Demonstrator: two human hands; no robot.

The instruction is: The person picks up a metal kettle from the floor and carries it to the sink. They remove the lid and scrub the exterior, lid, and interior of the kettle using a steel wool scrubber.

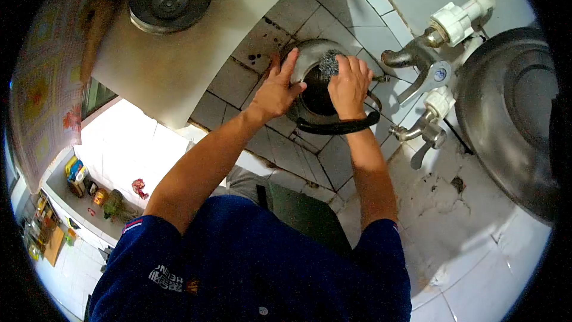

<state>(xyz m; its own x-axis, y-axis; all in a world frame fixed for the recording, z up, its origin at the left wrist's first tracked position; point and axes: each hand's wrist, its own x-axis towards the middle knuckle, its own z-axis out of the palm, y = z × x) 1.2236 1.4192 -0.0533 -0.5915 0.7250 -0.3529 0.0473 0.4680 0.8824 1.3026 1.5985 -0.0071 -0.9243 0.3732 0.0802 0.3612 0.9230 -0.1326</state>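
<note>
A metal kettle (pixel 310 53) stands on grey tiles with its round top opening facing up and its inside dark. Its black handle (pixel 333 126) lies over to the near side of the opening. My left hand (pixel 277 90) holds the kettle's left side, thumb at the rim of the opening and fingers along the outer wall. In the fingers of my right hand (pixel 350 86) is a steel wool scrubber (pixel 329 64), pressed at the far right edge of the opening. My right forearm passes by the handle, and part of the kettle is hidden beneath both hands.
Two metal taps (pixel 424 74) (pixel 420 131) with white fittings jut from the wall on the right. Beside them is a large round metal vessel (pixel 512 119). A round metal lid (pixel 170 1) rests on a pale surface at upper left. Bottles (pixel 76 170) stand at far left.
</note>
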